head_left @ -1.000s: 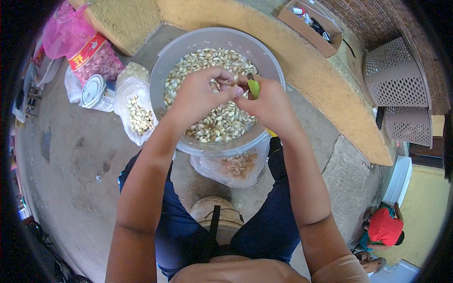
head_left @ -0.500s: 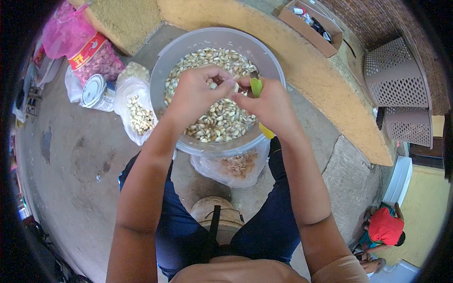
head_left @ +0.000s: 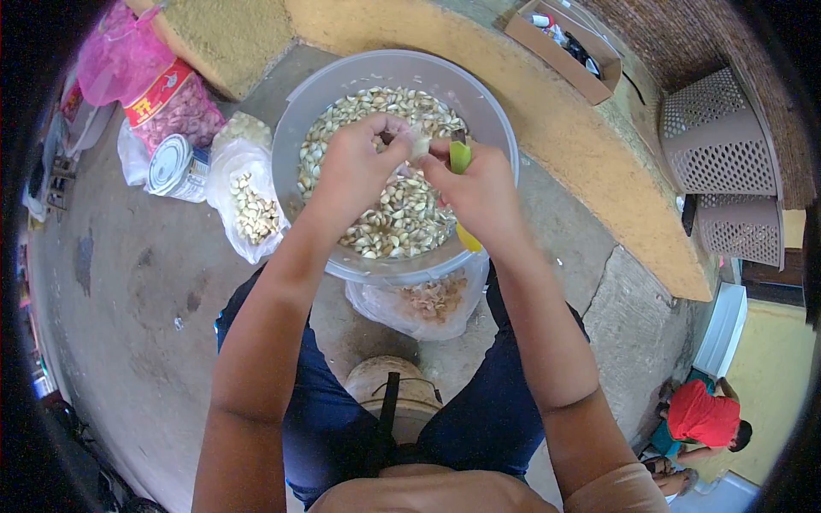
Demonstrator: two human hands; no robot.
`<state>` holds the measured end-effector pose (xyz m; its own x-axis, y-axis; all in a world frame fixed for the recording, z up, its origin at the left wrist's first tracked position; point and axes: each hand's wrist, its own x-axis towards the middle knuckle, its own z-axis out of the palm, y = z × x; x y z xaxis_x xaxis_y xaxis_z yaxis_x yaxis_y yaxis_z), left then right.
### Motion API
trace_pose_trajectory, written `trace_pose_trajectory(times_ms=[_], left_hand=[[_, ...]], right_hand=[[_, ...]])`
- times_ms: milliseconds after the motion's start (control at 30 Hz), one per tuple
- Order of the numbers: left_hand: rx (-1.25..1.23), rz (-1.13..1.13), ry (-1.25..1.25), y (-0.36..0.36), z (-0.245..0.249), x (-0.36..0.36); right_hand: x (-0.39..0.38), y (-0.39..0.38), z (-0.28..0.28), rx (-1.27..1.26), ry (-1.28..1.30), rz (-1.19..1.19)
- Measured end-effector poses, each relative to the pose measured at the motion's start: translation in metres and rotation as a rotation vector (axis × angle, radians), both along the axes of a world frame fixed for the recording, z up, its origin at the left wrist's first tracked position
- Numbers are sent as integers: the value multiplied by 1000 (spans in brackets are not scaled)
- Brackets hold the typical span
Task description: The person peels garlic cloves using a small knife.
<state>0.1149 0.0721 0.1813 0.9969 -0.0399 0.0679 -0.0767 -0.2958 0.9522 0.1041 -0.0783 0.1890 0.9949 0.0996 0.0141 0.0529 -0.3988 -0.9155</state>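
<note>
A large grey tub [head_left: 295,111] holds many garlic cloves [head_left: 389,231] in water. Over it, my left hand [head_left: 363,158] has its fingers closed on a pale clove [head_left: 419,149] at the fingertips. My right hand [head_left: 479,184] touches the same clove with its fingertips and grips a knife with a green and yellow handle [head_left: 460,157], its short dark blade pointing away from me. Left of the tub, an open plastic bag [head_left: 255,209] contains peeled cloves. Another clear bag [head_left: 436,306] with brownish skins lies below the tub's near rim.
A can [head_left: 175,167] and a pink net sack [head_left: 175,111] stand at the left. A low yellow ledge [head_left: 556,128] curves behind the tub, with a cardboard box [head_left: 564,51] on it. Perforated baskets [head_left: 718,145] are at the right. A person in red [head_left: 703,412] is at lower right.
Both hands have shifted slightly left, and the knife handle has moved left with my right hand. The person in red has leaned a little.
</note>
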Motion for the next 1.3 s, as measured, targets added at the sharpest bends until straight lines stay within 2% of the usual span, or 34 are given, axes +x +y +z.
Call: trace_pose_trajectory(times_ms=[100, 200, 267, 400, 467, 600, 667, 767, 867, 967, 1100, 1300], left_hand=[[-49, 13, 139, 1, -1, 1], [-316, -76, 237, 2, -2, 3], [-327, -60, 266, 3, 2, 2], [-331, -73, 195, -1, 15, -3], [-247, -90, 155, 0, 13, -3], [-200, -143, 100, 4, 10, -1], [-221, -155, 158, 6, 13, -1], [-225, -140, 157, 6, 11, 0], [-129, -76, 77, 3, 12, -2], [12, -43, -79, 1, 10, -4], [52, -54, -176, 0, 9, -4], [-55, -78, -23, 0, 8, -4]], right_hand=[[0, 1, 3, 76, 3, -45], [-2, 1, 19, 103, 100, -70], [-2, -1, 20, 103, 121, -72], [0, -4, 13, -111, -125, -37], [-2, -4, 20, -245, -216, 0], [0, -5, 17, -270, -325, 75], [0, -6, 19, -275, -342, 108], [2, -5, 13, -228, -404, 77], [2, -1, 11, -12, -70, -25], [2, -4, 25, 340, 432, 19], [2, -5, 21, 581, 482, 46], [5, -9, 13, 752, 524, 106]])
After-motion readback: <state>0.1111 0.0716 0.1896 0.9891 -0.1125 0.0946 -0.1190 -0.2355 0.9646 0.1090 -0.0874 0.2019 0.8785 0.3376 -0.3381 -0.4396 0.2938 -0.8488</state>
